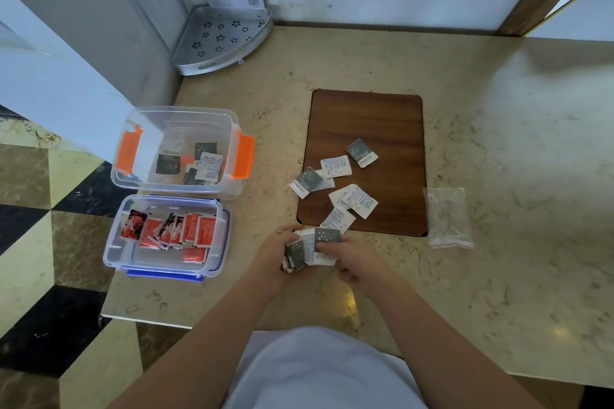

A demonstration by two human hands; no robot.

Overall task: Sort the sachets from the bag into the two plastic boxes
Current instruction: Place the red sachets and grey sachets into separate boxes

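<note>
Head view: grey-and-white sachets gathered for the orange box

We keep the orange-latched clear box (179, 149) for grey sachets and the blue-latched box (166, 236) for glossy red ones. Our left hand (277, 256) and right hand (349, 259) together clasp a stack of flat sachets (312, 244), probably to move them in one go. Loose sachets (335, 166) lie on the wooden board (382, 119); the limp, emptied bag (447, 217) lies rightmost.
</note>
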